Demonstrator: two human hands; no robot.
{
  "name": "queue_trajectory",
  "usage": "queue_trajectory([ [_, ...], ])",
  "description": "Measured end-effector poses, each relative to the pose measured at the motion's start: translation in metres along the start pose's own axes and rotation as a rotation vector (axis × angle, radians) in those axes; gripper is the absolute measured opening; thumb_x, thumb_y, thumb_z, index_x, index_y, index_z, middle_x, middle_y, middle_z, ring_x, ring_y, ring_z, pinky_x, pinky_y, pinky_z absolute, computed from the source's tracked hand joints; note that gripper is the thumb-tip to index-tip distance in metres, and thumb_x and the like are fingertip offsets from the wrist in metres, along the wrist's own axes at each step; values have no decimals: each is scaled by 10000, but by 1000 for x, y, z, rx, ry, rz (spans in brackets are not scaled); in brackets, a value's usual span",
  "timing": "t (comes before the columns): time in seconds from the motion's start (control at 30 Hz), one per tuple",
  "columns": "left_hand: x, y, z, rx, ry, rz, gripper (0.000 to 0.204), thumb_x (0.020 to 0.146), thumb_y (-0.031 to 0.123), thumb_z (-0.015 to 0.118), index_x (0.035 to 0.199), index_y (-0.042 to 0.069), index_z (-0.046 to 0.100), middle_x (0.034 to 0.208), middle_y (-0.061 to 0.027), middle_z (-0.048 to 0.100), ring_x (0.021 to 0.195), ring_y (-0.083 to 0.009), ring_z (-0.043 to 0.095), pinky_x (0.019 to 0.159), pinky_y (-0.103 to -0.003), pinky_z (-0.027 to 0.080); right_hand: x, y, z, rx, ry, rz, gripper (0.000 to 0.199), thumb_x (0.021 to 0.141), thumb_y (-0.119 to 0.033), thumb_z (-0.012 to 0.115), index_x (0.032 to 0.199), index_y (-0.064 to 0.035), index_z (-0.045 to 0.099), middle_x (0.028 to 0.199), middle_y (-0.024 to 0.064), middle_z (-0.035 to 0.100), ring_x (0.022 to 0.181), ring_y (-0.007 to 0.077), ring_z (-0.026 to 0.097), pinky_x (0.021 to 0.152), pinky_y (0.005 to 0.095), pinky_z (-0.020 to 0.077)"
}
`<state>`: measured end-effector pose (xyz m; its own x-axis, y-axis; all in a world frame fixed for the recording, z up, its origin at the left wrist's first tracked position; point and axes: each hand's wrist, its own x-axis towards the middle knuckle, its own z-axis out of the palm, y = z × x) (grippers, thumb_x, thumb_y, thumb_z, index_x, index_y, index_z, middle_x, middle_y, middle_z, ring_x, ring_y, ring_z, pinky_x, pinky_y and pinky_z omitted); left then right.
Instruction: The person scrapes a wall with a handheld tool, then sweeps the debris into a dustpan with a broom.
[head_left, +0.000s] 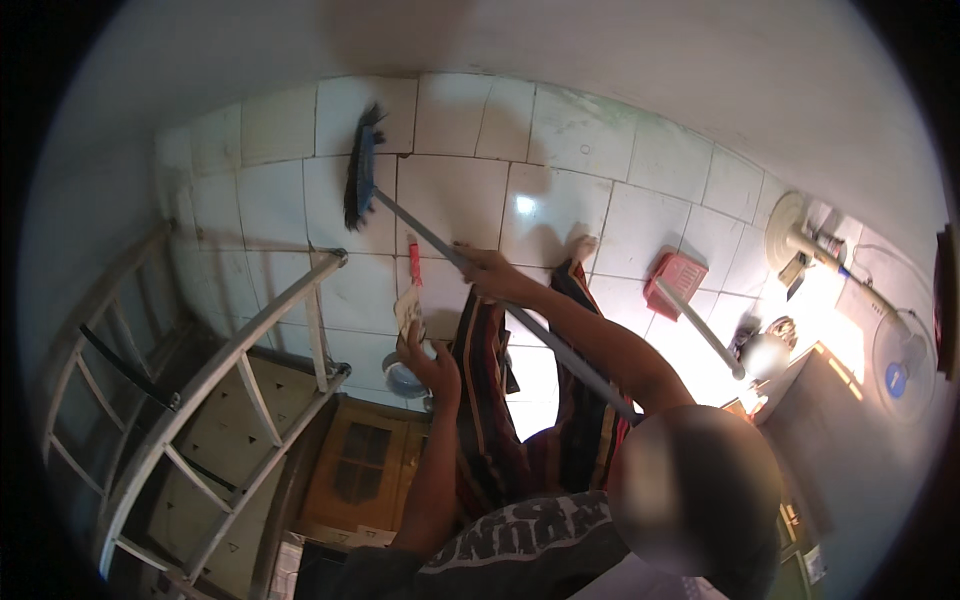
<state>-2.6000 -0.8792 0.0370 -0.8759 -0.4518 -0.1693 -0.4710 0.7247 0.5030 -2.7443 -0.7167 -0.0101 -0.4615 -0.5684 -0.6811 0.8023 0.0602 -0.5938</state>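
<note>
Pointing broom [362, 182] head up-left

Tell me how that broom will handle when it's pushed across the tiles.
The broom probably pushes stiffly: its long handle looks straight and rigid. The dark bristles likely flex. It seems light, since the right hand alone holds it.

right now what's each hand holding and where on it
Right hand grips the broom midway along its grey handle. Left hand holds a small card-like item by its lower end.
</note>
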Motion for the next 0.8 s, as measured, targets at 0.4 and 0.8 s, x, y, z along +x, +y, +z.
queue_trajectory([
  [0.4,-51,-17,-95,99,-86,-67,464,818,82,511,1281,82,489,1242,-251,455,1141,-427,418,954,-514,355,-127,70,-110,560,628,43,496,943,-225,526,1408,-103,404,732,23,551,514,77,445,449,221,406],
  [0.8,-184,99,-41,224,-356,256,502,785,73,560,1278,43,473,1224,-241,444,1145,-419,403,961,-504,342,-170,97,-83,322,430,-107,410,891,-203,549,1272,-52,555,777,83,657,585,174,599,529,329,516],
])
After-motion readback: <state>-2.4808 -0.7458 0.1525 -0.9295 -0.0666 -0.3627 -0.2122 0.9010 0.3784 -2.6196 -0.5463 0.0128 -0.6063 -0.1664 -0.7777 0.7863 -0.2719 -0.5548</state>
